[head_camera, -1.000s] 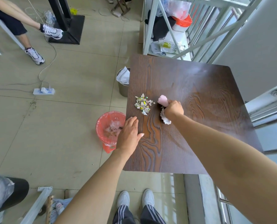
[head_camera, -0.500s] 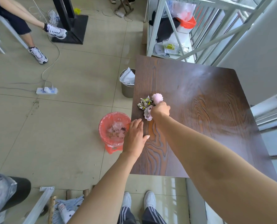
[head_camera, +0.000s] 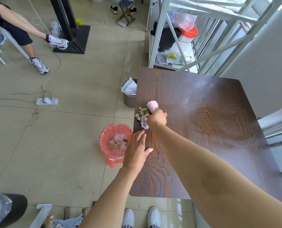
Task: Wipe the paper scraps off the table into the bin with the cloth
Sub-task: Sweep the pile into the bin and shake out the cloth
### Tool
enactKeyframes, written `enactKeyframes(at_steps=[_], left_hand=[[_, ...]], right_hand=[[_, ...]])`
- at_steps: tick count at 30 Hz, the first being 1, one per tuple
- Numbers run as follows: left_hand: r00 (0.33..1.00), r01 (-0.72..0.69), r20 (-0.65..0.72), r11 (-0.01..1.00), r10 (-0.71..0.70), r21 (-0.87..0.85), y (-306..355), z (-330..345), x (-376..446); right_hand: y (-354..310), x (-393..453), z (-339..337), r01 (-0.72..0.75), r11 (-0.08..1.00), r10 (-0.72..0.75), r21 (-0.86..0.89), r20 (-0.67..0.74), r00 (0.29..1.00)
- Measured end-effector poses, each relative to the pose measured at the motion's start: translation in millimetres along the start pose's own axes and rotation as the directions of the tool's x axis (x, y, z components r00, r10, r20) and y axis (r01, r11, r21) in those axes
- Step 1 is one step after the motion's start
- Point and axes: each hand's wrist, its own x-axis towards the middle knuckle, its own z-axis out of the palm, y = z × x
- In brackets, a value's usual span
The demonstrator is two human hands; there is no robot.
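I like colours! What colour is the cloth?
Pale pink; the cloth shows in the head view, in the right hand.

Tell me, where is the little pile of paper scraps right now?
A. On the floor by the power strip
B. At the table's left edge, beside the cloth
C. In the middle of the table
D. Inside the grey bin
B: the paper scraps lie at the left edge of the table, touching the pink cloth held in the right hand.

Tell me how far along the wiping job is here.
Mostly done: the table shows no stray scraps. In hand: the right hand presses the cloth against the scraps, bunched at the table's left edge. Left: tipping them into the red bin, which sits nearer than the pile.
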Motion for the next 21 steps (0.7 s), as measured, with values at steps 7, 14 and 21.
enactKeyframes(at_steps=[7, 14, 21], left_hand=[[1.0, 0.005, 0.004, 0.999, -0.005, -0.033, -0.3, -1.5, 3.8], [0.999, 0.031, 0.025, 0.996, -0.029, -0.081, 3.5, -6.2, 5.4], [0.999, 0.034, 0.018, 0.995, -0.033, -0.092, 2.6, -6.4, 6.8]], right_hand=[[-18.5, 5.3, 9.3, 0.045, 0.998, -0.045, 0.034, 0.022, 0.999], [-30.3, 6.4, 18.2, 0.1, 0.994, -0.102, 0.039, 0.047, 0.994], [-44.1, 9.6, 29.6, 0.173, 0.984, -0.176, 0.042, 0.076, 0.981]])
